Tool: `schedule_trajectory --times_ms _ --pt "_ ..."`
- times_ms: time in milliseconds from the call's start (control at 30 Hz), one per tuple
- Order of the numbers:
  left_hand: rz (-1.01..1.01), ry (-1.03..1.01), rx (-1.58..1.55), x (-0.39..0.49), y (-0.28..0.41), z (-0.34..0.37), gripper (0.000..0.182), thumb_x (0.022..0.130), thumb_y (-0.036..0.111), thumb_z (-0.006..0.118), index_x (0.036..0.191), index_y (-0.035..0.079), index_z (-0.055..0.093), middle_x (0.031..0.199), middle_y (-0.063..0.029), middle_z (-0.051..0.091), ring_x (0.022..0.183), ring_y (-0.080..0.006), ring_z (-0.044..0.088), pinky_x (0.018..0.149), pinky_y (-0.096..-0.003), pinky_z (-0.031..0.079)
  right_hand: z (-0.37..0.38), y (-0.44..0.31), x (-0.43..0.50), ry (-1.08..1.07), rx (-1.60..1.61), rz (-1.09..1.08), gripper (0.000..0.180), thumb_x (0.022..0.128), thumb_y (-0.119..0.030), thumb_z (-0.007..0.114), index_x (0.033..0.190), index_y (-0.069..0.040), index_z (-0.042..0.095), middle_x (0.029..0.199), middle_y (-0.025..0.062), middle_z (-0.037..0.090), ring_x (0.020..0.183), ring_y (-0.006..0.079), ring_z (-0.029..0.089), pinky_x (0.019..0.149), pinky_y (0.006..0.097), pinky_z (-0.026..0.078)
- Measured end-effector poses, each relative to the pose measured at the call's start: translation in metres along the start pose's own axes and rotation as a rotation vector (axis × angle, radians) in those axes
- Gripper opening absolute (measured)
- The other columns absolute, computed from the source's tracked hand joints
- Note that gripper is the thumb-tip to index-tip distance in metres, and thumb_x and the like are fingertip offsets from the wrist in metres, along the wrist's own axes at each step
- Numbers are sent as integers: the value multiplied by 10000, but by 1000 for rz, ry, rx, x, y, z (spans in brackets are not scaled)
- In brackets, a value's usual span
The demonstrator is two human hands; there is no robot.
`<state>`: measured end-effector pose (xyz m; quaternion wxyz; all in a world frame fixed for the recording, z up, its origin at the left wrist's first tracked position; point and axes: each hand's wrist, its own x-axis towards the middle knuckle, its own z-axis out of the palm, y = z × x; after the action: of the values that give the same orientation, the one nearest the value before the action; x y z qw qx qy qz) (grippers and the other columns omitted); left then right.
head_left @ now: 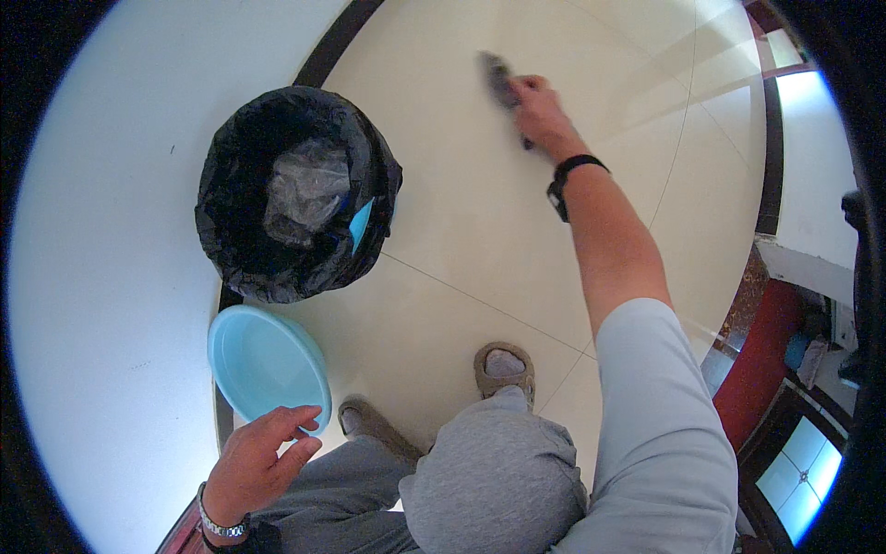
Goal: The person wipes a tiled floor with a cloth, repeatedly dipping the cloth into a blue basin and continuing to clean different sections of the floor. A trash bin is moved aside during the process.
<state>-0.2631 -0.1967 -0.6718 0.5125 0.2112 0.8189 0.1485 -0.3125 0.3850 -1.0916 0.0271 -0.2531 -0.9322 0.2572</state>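
Note:
My right hand (545, 118) is stretched far out over the tiled floor, closed around a dark handheld object (496, 76). Motion blur hides what kind of object it is; one end juts out ahead of my fingers and a dark tip shows behind them. Low on the left, my left hand (257, 453) holds nothing, its thumb and fingers apart. Those fingertips overlap the near rim of a light blue plastic basin (266, 356); whether they touch it I cannot tell. Beyond the basin stands a trash bin lined with a black plastic bag (239, 256), with crumpled clear plastic (309, 183) inside.
A white wall (118, 277) with a dark baseboard (339, 38) runs along the left, beside bin and basin. Cream floor tiles (457, 277) spread ahead. My slippered feet (504, 370) are on them. At the right are a wall corner (803, 260) and a red surface (758, 360).

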Motion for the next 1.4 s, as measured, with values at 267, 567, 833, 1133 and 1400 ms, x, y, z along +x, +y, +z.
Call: schedule_trajectory --times_ms 267,567,833,1133,1400 --pt "-74 78 -330 8 -7 -1 397 1228 221 684 1558 2 710 1278 -157 860 1136 -248 833 999 -409 668 46 -109 -137 -249 -40 -413 641 971 -53 726 1573 -273 730 1666 74 621 1444 406 655 1143 583 639" --pt "-81 217 -473 18 4 3 422 1280 284 593 1566 -8 698 1233 -124 835 1041 -202 805 963 -369 647 43 -122 -326 -508 143 -540 575 905 -39 760 1466 -164 778 1582 81 650 1420 401 652 1169 495 602" --pt "-130 405 -649 29 -1 6 616 1274 516 557 1612 4 613 1206 -120 791 964 -213 809 867 -374 687 -22 10 -392 65 827 44 637 832 14 616 1459 -9 719 1469 155 675 1423 349 651 1227 419 517" --pt "-229 525 -1046 87 -18 -15 801 1206 710 573 1646 41 556 1421 -190 714 1127 -325 822 895 -421 737 -40 220 -433 575 -84 1045 592 1031 -177 638 1578 49 618 1573 291 602 1360 467 653 1202 563 545" --pt "-167 312 -1288 133 -34 -18 842 1168 719 649 1680 60 538 1530 -226 715 1295 -357 803 977 -455 741 -58 176 -194 497 -180 722 457 1030 -217 702 1438 -17 651 1566 328 584 1400 549 649 1176 650 573"
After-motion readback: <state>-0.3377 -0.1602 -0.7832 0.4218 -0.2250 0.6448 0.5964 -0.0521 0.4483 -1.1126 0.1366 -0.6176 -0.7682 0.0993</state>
